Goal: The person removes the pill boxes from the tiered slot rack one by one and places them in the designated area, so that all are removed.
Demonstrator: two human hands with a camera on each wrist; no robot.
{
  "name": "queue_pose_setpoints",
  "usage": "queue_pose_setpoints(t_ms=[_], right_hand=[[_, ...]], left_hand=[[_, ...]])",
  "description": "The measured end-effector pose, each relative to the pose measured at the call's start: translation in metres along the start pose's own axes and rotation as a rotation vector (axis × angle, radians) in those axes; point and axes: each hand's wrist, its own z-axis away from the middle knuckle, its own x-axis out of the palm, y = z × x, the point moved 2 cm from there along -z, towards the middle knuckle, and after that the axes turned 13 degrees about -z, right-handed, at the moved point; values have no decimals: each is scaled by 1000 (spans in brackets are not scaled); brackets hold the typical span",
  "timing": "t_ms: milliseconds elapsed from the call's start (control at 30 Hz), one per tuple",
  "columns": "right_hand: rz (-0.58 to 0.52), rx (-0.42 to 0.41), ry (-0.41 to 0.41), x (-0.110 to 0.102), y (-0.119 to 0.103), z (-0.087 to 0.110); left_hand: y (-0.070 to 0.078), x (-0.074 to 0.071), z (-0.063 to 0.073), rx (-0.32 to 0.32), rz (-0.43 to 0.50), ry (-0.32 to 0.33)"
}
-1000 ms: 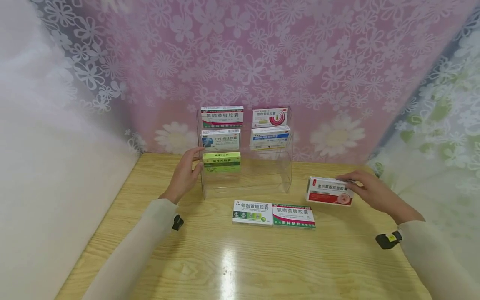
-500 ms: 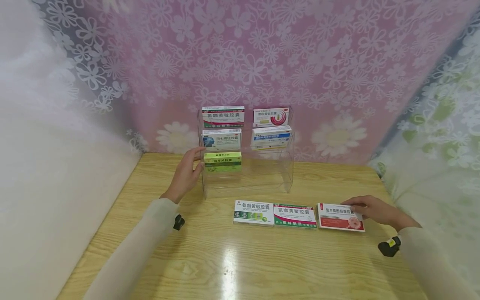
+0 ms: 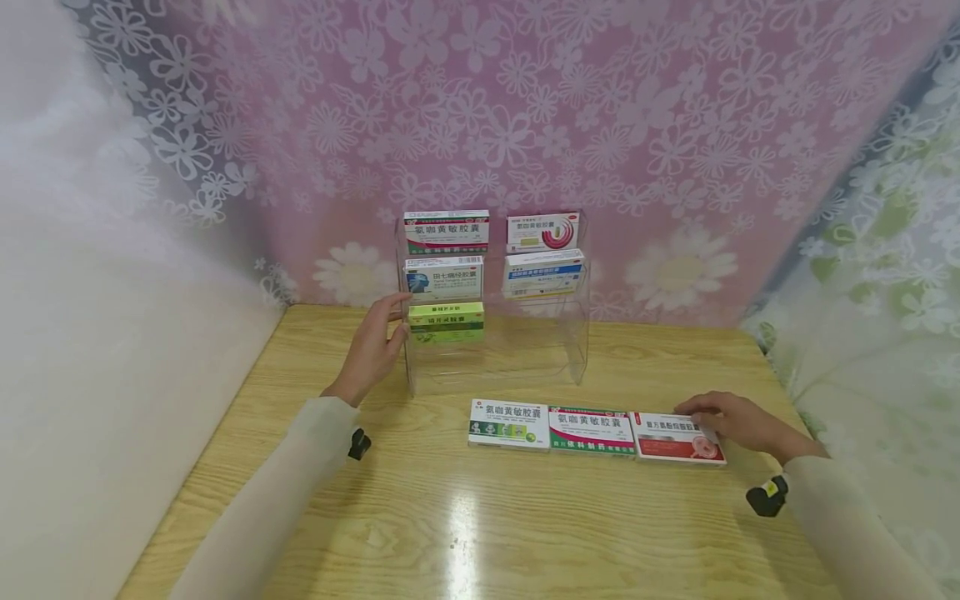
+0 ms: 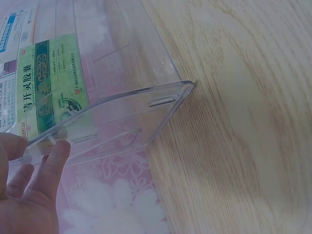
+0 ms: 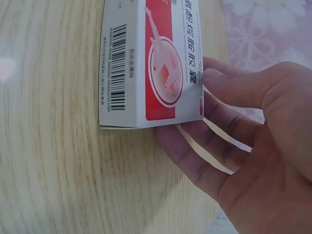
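A white-and-red rectangular cardboard medicine box (image 3: 667,446) that lay printed face up, a barcode along one narrow side, in front and right of a clear plastic tiered rack (image 3: 532,350) that stood upright

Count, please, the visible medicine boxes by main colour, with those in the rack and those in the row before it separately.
Green box in the clear rack: 1
Mainly white boxes in the rack: 4
Mainly white boxes in the row: 3
Total: 8 boxes

Glossy plastic rack (image 3: 534,335), shiny wood-grain tabletop (image 3: 570,525)
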Motion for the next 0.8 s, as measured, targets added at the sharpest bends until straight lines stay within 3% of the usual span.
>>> queue_pose_setpoints(t_ms=[167,300,633,800], right_hand=[[52,-3,89,-2,-7,-2],[72,-57,199,-7,-29,-13],[18,-249,366,-5,-123,-68],[-70,-293,366,3,-168,-102]], left_hand=[[-1,1,0,8,-2,8],[-2,1,0,15,-10,15],[-3,2,1,13,-3,12],[-3,2,0,21,-7,18]])
